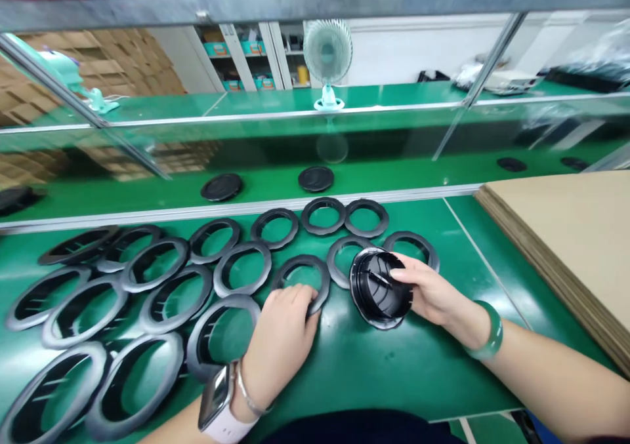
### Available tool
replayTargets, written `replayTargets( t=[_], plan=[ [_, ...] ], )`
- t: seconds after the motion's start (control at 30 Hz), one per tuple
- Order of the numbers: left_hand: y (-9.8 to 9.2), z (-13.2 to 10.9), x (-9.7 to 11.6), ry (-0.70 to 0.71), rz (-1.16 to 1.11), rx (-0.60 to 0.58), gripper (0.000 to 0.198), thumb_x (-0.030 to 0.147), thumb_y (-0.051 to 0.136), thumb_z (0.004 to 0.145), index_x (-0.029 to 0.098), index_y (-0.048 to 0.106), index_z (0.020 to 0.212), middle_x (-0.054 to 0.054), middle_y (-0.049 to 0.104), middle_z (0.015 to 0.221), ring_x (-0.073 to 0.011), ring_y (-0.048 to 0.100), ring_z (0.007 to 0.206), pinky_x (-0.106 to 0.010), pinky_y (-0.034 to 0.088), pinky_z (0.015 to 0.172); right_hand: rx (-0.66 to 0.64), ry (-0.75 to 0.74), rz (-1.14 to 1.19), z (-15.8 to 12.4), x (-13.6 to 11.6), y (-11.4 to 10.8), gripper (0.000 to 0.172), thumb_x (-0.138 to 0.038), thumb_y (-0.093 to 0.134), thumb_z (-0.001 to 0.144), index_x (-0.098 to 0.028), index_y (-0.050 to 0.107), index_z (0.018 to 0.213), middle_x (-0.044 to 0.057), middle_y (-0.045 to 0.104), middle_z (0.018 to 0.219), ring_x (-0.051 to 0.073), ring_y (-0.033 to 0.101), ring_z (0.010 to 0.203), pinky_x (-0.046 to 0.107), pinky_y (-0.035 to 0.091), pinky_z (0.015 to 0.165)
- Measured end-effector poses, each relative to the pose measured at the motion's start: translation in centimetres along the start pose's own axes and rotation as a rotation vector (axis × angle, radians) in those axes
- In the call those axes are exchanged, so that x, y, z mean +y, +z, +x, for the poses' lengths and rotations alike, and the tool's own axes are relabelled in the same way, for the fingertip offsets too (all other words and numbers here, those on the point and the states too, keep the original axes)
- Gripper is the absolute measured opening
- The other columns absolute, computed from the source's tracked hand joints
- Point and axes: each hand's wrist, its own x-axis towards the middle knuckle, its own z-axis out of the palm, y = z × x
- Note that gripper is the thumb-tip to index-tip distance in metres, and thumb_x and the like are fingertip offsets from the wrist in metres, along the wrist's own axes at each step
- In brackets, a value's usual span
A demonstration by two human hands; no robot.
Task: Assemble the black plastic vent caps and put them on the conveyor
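My right hand [428, 288] is closed on the side of a round black plastic cup-shaped part [381, 286], its thumb at the rim. The part is tilted, with its ribbed inner face towards me. My left hand [290, 319] has its fingers wrapped over the near edge of a black plastic ring [301, 270] on the green table [384, 378]. That hand hides the ring's lower left edge. Close beside the held part lies another black ring [339, 260], partly covered by it. Behind my right hand is one more black ring [413, 244].
Several black rings [241, 267] spread over the table's left half, some overlapping. Black round discs [315, 179] lie on the green strip beyond the metal rail. Stacked cardboard sheets [566, 234] stand at the right. A small fan [328, 54] is at the back.
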Motion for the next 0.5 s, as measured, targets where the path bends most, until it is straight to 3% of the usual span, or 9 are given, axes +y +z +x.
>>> replayTargets(
  t=[0.07,0.17,0.3,0.4,0.5],
  plan=[
    [-0.7,-0.8,0.5,-0.039,-0.187,0.030,0.005,0.026,0.055,0.092,0.022,0.059,0.093,-0.005,0.065,0.090,-0.0269,0.059,0.086,-0.040,0.043,0.080,0.042,-0.021,0.059,0.0,-0.5,-0.2,0.031,-0.030,0.077,0.076,-0.016,0.067,0.102,0.008,0.072,0.103,0.024,0.070,0.093,0.034,0.058,0.081],
    [-1.2,-1.9,1.4,-0.092,-0.642,-0.034,0.026,0.044,0.050,0.096,0.022,0.054,0.081,-0.002,0.058,0.077,-0.0203,0.055,0.074,-0.031,0.042,0.071,0.145,-0.084,0.141,-0.4,-1.6,-1.0,0.022,-0.031,0.075,0.076,-0.019,0.067,0.091,0.005,0.073,0.093,0.024,0.071,0.085,0.033,0.058,0.073],
    [1.8,-2.2,1.9,-0.198,-1.317,-0.424,0.040,0.058,0.045,0.095,0.021,0.051,0.080,0.002,0.054,0.057,-0.0141,0.049,0.055,-0.026,0.039,0.061,0.245,-0.169,0.123,-0.1,-3.5,-2.8,0.019,-0.032,0.074,0.076,-0.019,0.068,0.088,0.005,0.074,0.089,0.024,0.071,0.084,0.034,0.059,0.074],
    [5.3,-1.7,1.6,-0.304,-1.432,-0.659,0.050,0.070,0.051,0.087,0.020,0.051,0.081,0.003,0.056,0.054,-0.0116,0.046,0.045,-0.024,0.033,0.050,0.300,-0.224,-0.072,2.5,-5.6,-5.0,0.023,-0.035,0.071,0.078,-0.017,0.068,0.092,0.008,0.074,0.090,0.025,0.071,0.086,0.038,0.059,0.079],
    [7.2,-1.1,1.1,-0.341,-1.381,-0.696,0.058,0.077,0.054,0.081,0.019,0.053,0.080,0.001,0.060,0.058,-0.0110,0.048,0.046,-0.023,0.035,0.050,0.410,-0.480,-0.462,7.1,-8.8,-7.9,0.038,-0.048,0.066,0.079,-0.016,0.066,0.099,0.013,0.073,0.096,0.030,0.070,0.096,0.047,0.057,0.087]
  ],
)
